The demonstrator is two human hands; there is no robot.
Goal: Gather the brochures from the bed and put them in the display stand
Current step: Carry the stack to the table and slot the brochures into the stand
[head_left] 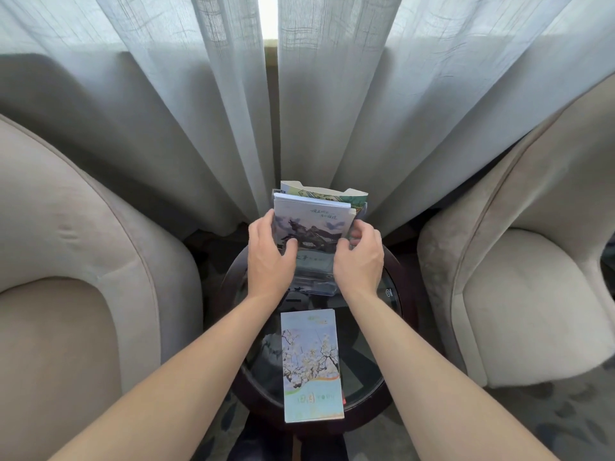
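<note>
A clear acrylic display stand [314,281] sits at the far side of a small round glass table [389,331]. A stack of brochures [312,224] stands upright in it, the front one showing a dark rooftop against sky. My left hand [271,257] grips the stack's left edge, thumb across the front. My right hand [361,254] holds the stack's right edge with curled fingers. Another pile of brochures [311,364], with white blossoms on the top cover, lies flat on the table nearer to me.
Two beige armchairs [76,261] [519,261] flank the table closely. Sheer grey curtains [233,111] hang right behind the stand. Patterned carpet [565,410] shows at lower right.
</note>
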